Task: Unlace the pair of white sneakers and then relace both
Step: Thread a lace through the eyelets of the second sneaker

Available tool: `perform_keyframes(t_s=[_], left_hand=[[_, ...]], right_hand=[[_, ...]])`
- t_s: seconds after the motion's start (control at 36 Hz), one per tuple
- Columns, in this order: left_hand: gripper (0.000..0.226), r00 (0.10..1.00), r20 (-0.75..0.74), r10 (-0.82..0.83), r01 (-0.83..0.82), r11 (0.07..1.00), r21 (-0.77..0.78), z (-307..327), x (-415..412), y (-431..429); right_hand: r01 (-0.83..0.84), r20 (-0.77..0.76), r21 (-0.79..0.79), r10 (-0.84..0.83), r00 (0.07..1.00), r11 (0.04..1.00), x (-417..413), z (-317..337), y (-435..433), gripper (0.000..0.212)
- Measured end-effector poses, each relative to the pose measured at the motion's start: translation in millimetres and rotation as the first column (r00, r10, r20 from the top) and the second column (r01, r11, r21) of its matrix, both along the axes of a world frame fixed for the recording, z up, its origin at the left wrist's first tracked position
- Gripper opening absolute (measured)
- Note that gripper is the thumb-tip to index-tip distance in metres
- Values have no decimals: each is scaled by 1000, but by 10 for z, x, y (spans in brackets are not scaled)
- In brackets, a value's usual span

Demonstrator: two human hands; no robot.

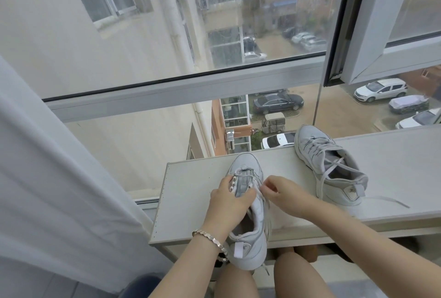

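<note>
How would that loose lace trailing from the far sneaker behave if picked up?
Probably floppy: the lace lies flat and limp on the shelf. Likely light; a tug might slide it through the eyelets before the sneaker moves.

Both shoes are a washed-out white that reads pale grey: the near sneaker (245,165) at 6 o'clock has silvery-grey panels on the tongue and a matching pale lace (261,196), while the far sneaker (307,145) at 4 o'clock has a grey lining and a dark sole edge. The tabletop (191,202) is off-white with a row of tiny dark dots along its 9 o'clock edge, the curtain (59,190) at 8 o'clock is sheer white, and the bracelet (210,238) is silver. Out toward 2 o'clock there's a black sedan (276,104) and a white car (381,88) on tan ground.
</note>
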State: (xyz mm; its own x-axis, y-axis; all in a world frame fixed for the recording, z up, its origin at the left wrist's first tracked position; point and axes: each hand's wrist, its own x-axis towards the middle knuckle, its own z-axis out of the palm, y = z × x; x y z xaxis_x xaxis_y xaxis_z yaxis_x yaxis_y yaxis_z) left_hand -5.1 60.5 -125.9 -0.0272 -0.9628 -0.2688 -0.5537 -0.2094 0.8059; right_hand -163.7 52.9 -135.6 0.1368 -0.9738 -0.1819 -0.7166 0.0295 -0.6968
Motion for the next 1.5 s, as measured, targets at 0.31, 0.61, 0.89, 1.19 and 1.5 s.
perform_keyframes(t_s=[0.31, 0.61, 0.89, 1.19, 1.5], left_hand=[[72, 1000, 1, -8, 8, 1000, 0, -16, -92, 55], [46, 989, -102, 103, -127, 955, -268, 615, -193, -31], [18, 456, -878, 147, 173, 953, 249, 927, -122, -129], [19, 218, -853, 473, -125, 881, 457, 679, 216, -636], [24, 937, -292, 189, -140, 973, 182, 609, 120, -476]], right_hand=[[131, 565, 192, -219, 795, 973, -145, 392, 69, 35], [-32, 516, -67, 62, 855, 997, -105, 1134, 143, 37], [-189, 312, -23, 187, 932, 982, -11, 1042, 293, 35], [-167, 610, 198, 12, 792, 966, -641, 880, 458, 28], [72, 816, 268, -266, 513, 961, -452, 947, 310, 36]])
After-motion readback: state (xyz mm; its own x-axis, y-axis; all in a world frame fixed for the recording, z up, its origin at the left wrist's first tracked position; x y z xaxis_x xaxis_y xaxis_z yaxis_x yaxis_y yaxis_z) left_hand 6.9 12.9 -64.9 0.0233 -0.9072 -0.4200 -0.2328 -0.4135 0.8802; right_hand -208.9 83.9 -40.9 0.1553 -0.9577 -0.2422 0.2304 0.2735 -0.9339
